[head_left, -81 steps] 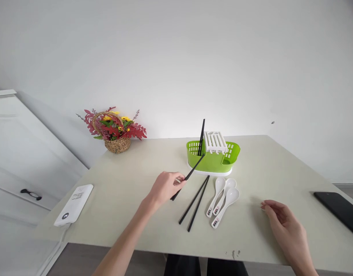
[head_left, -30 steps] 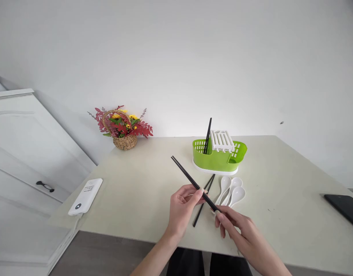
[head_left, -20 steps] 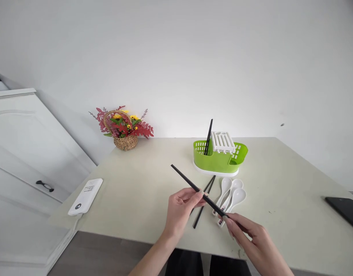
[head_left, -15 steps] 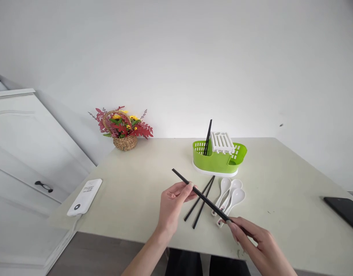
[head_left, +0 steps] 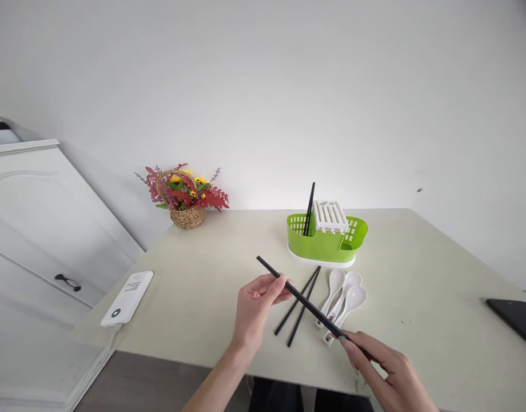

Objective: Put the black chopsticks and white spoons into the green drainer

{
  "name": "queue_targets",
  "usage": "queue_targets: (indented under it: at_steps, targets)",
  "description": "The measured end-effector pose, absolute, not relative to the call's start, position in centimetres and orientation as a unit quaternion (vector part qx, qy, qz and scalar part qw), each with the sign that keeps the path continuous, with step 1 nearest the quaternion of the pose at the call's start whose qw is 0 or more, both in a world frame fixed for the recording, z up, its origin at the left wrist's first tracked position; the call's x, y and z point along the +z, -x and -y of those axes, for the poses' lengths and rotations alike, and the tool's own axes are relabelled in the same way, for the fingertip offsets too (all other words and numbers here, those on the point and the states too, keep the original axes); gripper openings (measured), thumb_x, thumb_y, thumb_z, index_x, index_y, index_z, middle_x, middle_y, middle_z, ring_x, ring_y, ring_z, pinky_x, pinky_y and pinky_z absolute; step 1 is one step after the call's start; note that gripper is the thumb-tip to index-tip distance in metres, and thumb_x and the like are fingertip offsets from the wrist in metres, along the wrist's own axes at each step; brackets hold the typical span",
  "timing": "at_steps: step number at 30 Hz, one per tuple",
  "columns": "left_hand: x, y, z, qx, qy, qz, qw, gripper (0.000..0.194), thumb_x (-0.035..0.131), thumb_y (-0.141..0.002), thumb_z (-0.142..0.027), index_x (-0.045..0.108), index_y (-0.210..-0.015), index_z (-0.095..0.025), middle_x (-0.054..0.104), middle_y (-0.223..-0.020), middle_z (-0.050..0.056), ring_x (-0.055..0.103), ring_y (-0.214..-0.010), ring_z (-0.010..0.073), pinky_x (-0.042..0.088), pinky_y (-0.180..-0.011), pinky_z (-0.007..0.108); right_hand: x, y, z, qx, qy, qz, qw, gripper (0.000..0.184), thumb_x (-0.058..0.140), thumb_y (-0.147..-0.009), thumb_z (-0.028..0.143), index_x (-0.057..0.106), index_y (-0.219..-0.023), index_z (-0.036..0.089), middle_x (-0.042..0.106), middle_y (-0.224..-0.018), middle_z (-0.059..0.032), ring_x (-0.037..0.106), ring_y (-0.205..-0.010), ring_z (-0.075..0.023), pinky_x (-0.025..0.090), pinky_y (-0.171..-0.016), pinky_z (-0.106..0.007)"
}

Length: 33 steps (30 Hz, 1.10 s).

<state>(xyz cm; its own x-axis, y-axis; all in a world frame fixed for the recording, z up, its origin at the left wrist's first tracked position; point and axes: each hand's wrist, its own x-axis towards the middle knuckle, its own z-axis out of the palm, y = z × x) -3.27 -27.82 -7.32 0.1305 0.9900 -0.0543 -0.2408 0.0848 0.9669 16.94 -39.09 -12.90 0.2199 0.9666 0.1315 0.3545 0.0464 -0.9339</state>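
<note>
A black chopstick [head_left: 303,301] is held slanted above the table between both hands. My left hand [head_left: 256,306] pinches it near its upper left end, and my right hand [head_left: 385,375] grips its lower right end. Two more black chopsticks [head_left: 298,308] lie on the table under it. Three white spoons [head_left: 343,299] lie side by side to their right. Behind them stands a green cutlery holder [head_left: 325,243] with a white slotted insert, and one black chopstick [head_left: 309,209] stands upright in it.
A wicker basket of red and yellow flowers [head_left: 184,196] stands at the back left of the pale table [head_left: 417,269]. A white power bank [head_left: 127,290] lies at the left edge, a black phone [head_left: 515,314] at the right edge. A white cabinet [head_left: 31,229] is on the left.
My left hand lifted one chopstick off the table and my right hand came over and gripped its other end. The chopstick has since slid a little down and right between the hands.
</note>
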Motion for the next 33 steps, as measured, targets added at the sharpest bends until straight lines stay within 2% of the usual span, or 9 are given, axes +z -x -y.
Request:
queue_targets:
  at_steps: [4, 13, 18, 23, 28, 33]
  targets:
    - [-7.3, 3.3, 28.0, 0.497, -0.444, -0.419, 0.617, 0.039, 0.091, -0.073, -0.049, 0.084, -0.09, -0.014, 0.082, -0.09, 0.011, 0.078, -0.083, 0.0231, 0.067, -0.083, 0.035, -13.2, -16.9, 39.4, 0.331, 0.609, 0.533, 0.485, 0.045, 0.059, -0.094, 0.061, 0.082, -0.102, 0.023, 0.069, -0.076, -0.0041, 0.057, -0.066, -0.0165, 0.046, -0.051, -0.021]
    - [-6.1, 3.1, 27.7, 0.501, -0.462, -0.417, 0.601, 0.036, 0.09, -0.075, -0.046, 0.084, -0.089, -0.014, 0.082, -0.089, 0.011, 0.078, -0.082, 0.0223, 0.067, -0.084, 0.034, -12.2, -17.0, 39.3, 0.318, 0.61, 0.544, 0.48, 0.043, 0.057, -0.095, 0.061, 0.08, -0.096, 0.025, 0.059, -0.067, -0.0011, 0.052, -0.062, -0.0149, 0.042, -0.052, -0.022]
    - [-5.7, 3.4, 27.4, 0.522, -0.467, -0.419, 0.577, 0.034, 0.09, -0.076, -0.046, 0.084, -0.086, -0.014, 0.082, -0.09, 0.01, 0.078, -0.085, 0.0241, 0.067, -0.084, 0.035, -12.0, -16.8, 39.0, 0.343, 0.593, 0.527, 0.503, 0.041, 0.057, -0.096, 0.06, 0.074, -0.086, 0.023, 0.058, -0.066, -0.0006, 0.049, -0.056, -0.0139, 0.044, -0.053, -0.023]
    - [-5.4, 4.4, 26.7, 0.552, -0.453, -0.421, 0.56, 0.033, 0.088, -0.078, -0.045, 0.082, -0.088, -0.014, 0.083, -0.094, 0.011, 0.079, -0.09, 0.0251, 0.066, -0.086, 0.035, -12.6, -17.5, 39.2, 0.387, 0.603, 0.487, 0.499, 0.05, 0.053, -0.096, 0.064, 0.069, -0.072, 0.023, 0.051, -0.054, 0.0006, 0.05, -0.055, -0.015, 0.048, -0.059, -0.023]
    - [-5.8, 6.4, 25.1, 0.605, -0.385, -0.414, 0.56, 0.031, 0.091, -0.075, -0.039, 0.081, -0.09, -0.014, 0.082, -0.096, 0.009, 0.079, -0.092, 0.0213, 0.064, -0.088, 0.03, -16.2, -20.8, 39.6, 0.383, 0.617, 0.475, 0.496, 0.051, 0.057, -0.092, 0.068, 0.074, -0.078, 0.023, 0.061, -0.06, -0.0026, 0.06, -0.057, -0.0182, 0.055, -0.064, -0.027]
    - [-6.3, 8.4, 23.2, 0.669, -0.287, -0.389, 0.564, 0.02, 0.09, -0.079, -0.022, 0.079, -0.093, -0.012, 0.081, -0.098, 0.007, 0.079, -0.09, 0.0141, 0.064, -0.084, 0.019, -19.8, -25.3, 39.4, 0.349, 0.676, 0.446, 0.471, 0.052, 0.058, -0.089, 0.071, 0.078, -0.092, 0.022, 0.065, -0.064, -0.0028, 0.062, -0.059, -0.0182, 0.052, -0.057, -0.026]
